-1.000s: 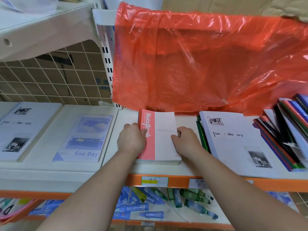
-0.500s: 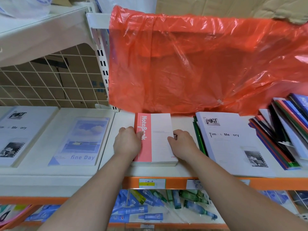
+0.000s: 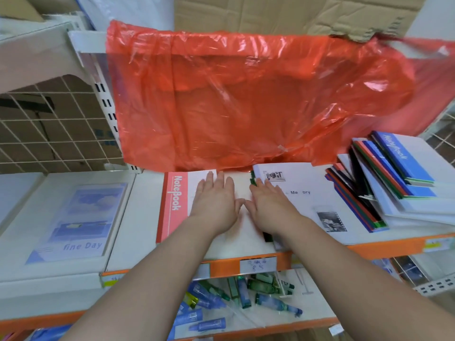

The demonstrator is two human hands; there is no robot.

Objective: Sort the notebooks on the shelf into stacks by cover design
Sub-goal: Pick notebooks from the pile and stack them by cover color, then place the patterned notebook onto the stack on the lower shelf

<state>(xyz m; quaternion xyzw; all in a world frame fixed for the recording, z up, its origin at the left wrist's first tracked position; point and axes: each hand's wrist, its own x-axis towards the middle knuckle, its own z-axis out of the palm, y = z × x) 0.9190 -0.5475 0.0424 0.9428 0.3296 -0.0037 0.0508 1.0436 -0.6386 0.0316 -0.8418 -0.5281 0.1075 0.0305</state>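
Fingers (image 3: 220,180) of the left hand (image 3: 214,205) lie straight and close together, pressed flat on the white part of the pink-spined NoteBook stack (image 3: 173,205), which sits on the shelf (image 3: 381,247) with its near edge toward me. Just right of that stack the right hand (image 3: 270,207) is flat too, its fingers slightly spread, reaching over some green-edged notebooks (image 3: 253,181) onto the left margin of the Time Memory notebook (image 3: 307,200). Neither hand pinches anything. Further right of the stack a mixed pile of notebooks (image 3: 384,188) leans in a slanted heap. Well to its left lies a fine Day notebook (image 3: 81,222), and behind it hangs a red plastic bag (image 3: 246,102).

I judge these to be thin soft-cover books, light one at a time but fairly weighty as a stack, and bendy if lifted by a corner. The covers look smooth, so they should slide over each other readily. That helps when squaring a stack and is a nuisance when carrying one. I would take hold along the long edges, near the spine, with thumbs on top and fingers underneath, and I would keep lifts small
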